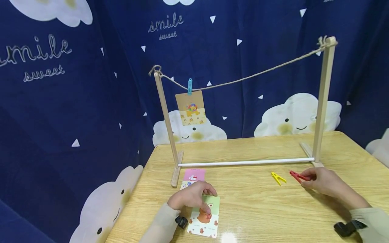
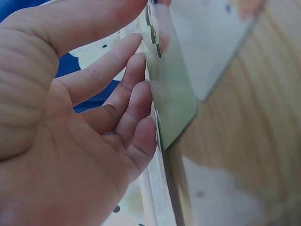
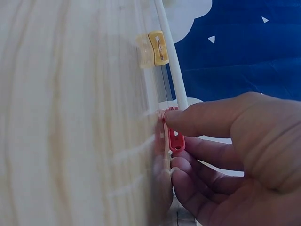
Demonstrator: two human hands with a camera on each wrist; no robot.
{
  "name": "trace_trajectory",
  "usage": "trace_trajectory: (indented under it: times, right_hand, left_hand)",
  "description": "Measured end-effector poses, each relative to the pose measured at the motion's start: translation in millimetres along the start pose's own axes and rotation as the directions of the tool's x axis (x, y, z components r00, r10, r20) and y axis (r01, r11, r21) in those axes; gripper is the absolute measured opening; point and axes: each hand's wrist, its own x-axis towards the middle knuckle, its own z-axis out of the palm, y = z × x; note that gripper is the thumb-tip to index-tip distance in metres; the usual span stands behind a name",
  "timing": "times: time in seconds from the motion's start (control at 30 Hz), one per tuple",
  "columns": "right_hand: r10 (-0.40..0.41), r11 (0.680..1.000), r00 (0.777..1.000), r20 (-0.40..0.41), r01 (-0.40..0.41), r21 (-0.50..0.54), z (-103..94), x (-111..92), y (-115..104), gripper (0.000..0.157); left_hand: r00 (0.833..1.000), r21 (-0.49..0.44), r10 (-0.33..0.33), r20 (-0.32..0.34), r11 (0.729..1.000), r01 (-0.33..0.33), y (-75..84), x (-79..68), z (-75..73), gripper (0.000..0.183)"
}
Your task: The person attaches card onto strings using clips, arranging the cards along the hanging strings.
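A green and white card with a bear picture (image 1: 203, 229) lies on the table under my left hand (image 1: 191, 197). The thumb rests on the picture and the other fingertips are at the green end. In the left wrist view, the loosely bent fingers (image 2: 136, 101) touch down along the card's green part (image 2: 174, 94). On the far right, my right hand (image 1: 323, 182) pinches a red clothespin (image 1: 296, 176) between thumb and fingers, low over the table. A yellow clothespin (image 1: 278, 178) lies just left of it.
Behind the hands, a wooden frame (image 1: 325, 98) holds a sagging string (image 1: 252, 76) above a white crossbar (image 1: 243, 163). A blue clothespin (image 1: 189, 86) hangs a brown and yellow lion card (image 1: 191, 109) from the string. A pink card (image 1: 195, 172) lies beyond my left hand.
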Motion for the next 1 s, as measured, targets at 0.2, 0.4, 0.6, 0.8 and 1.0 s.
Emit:
trace_trajectory:
  times: [0.2, 0.4, 0.6, 0.8, 1.0]
  right_hand:
    - [0.008, 1.0, 1.0, 0.001, -0.008, 0.002, -0.2, 1.0, -0.5, 0.03]
    - [0.012, 1.0, 1.0, 0.01, -0.012, 0.002, 0.6, -0.1, 0.5, 0.028]
    - [0.008, 1.0, 1.0, 0.016, -0.008, 0.004, 0.0, -1.3, -0.8, 0.028]
    - [0.011, 1.0, 1.0, 0.025, -0.011, 0.008, -1.6, -1.5, -3.1, 0.03]
    - [0.012, 1.0, 1.0, 0.02, -0.012, 0.003, -0.5, -1.6, -2.1, 0.031]
  left_hand:
    - [1.0, 0.007, -0.005, -0.01, 1.0, 0.005, 4.4, 1.6, 0.1, 0.057]
    - [1.0, -0.001, 0.001, -0.007, 1.0, -0.001, 7.9, 1.0, 2.3, 0.058]
    - [1.0, 0.038, 0.015, -0.015, 0.999, -0.014, 8.0, 0.7, 3.2, 0.058]
    - [0.999, 0.01, 0.054, -0.003, 0.998, -0.054, 7.5, 0.7, 3.9, 0.057]
    - [0.998, -0.068, 0.067, 0.013, 0.995, -0.066, 7.0, 0.9, 4.8, 0.051]
